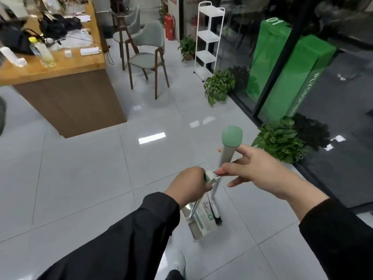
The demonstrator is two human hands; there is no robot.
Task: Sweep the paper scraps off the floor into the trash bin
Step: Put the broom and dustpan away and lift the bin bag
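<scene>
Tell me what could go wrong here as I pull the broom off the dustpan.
The right hand only loosely holds the broom, so it could slip or swing toward the plant. The dustpan, held by the left hand, hangs tilted and could knock the floor.

Office lobby or reception area; wooden counter (pixel 60 71) with bags, grey chairs (pixel 148 57), glossy tiled floor (pixel 80 158). Glass storefront wall (pixel 343 87), potted plants (pixel 219 85), fire extinguisher (pixel 169 27).

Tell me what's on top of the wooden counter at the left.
On the wooden counter: black bags, a clear bottle, a white bottle, a flat white item, plus papers and plastic bags. Anything behind the bags is hidden; the far end is blurred.
</scene>
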